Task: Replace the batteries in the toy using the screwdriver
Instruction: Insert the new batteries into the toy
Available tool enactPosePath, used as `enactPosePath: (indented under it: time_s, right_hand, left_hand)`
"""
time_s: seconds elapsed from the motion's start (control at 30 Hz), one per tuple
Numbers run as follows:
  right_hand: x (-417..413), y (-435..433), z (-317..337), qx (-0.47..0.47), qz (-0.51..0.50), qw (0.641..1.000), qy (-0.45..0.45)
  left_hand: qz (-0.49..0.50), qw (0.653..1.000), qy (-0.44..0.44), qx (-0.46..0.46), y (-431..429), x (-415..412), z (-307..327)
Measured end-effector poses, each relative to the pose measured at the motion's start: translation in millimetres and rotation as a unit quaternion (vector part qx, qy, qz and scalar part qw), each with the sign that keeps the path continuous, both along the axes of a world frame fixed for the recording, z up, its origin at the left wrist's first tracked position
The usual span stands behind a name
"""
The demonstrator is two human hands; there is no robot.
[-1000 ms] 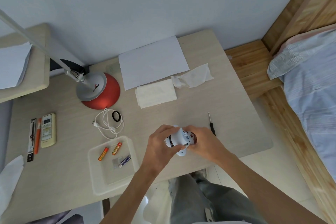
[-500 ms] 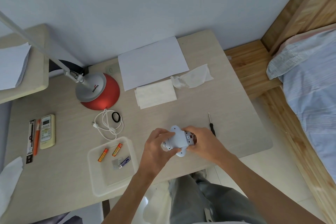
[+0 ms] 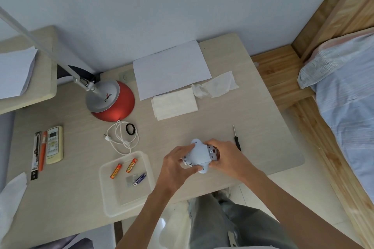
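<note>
Holding the toy [image 3: 199,154] between both hands, low over the desk's [image 3: 253,119] near edge.

The left hand [image 3: 175,164] and right hand [image 3: 226,155] were each closed around one end of the toy, its pale underside turned up. The screwdriver [image 3: 236,137] lay untouched just beside the right hand. Three batteries sat loose in the clear tray [image 3: 125,206] to the left — two orange [image 3: 116,171], one blue [image 3: 140,178]. Whether the compartment was open could not be told; judging by this, fitting batteries and screwing the cover down remained.
</note>
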State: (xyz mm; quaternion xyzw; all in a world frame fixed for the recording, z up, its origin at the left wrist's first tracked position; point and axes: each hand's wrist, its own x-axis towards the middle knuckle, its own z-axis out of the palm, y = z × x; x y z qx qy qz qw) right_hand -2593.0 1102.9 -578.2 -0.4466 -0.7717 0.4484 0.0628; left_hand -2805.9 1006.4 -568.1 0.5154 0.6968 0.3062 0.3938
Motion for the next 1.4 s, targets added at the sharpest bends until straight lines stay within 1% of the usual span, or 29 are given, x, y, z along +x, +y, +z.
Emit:
enactPosePath:
  time_s: [0.1, 0.23, 0.33, 0.43, 0.5, 0.63, 0.9, 1.4]
  right_hand:
    - [0, 6, 9, -0.038, 0.015, 0.999, 0.001]
    - [3, 14, 26, -0.106, 0.048, 0.993, 0.022]
    - [5, 18, 31, -0.134, 0.064, 0.989, 0.019]
    - [2, 21, 32, -0.148, 0.058, 0.987, 0.015]
    - [0, 22, 32, -0.154, 0.037, 0.987, 0.020]
    - [-4, 23, 30, -0.151, 0.004, 0.988, 0.028]
    - [-5, 25, 23, -0.139, 0.003, 0.989, 0.048]
    - [-6, 24, 16, -0.116, -0.017, 0.993, 0.036]
  left_hand:
    - [0.023, 0.999, -0.028, -0.022, 1, -1, -3]
    - [0.071, 0.991, -0.090, -0.068, 1, -4, -9]
    - [0.090, 0.986, -0.116, -0.076, 1, -3, -10]
    - [0.108, 0.980, -0.149, -0.079, 0, -1, -9]
    - [0.109, 0.978, -0.159, -0.080, 0, 0, -8]
    - [0.107, 0.975, -0.176, -0.084, 2, -1, -6]
    - [0.100, 0.976, -0.171, -0.085, 2, -2, -7]
    - [0.099, 0.976, -0.173, -0.082, 1, -3, -12]
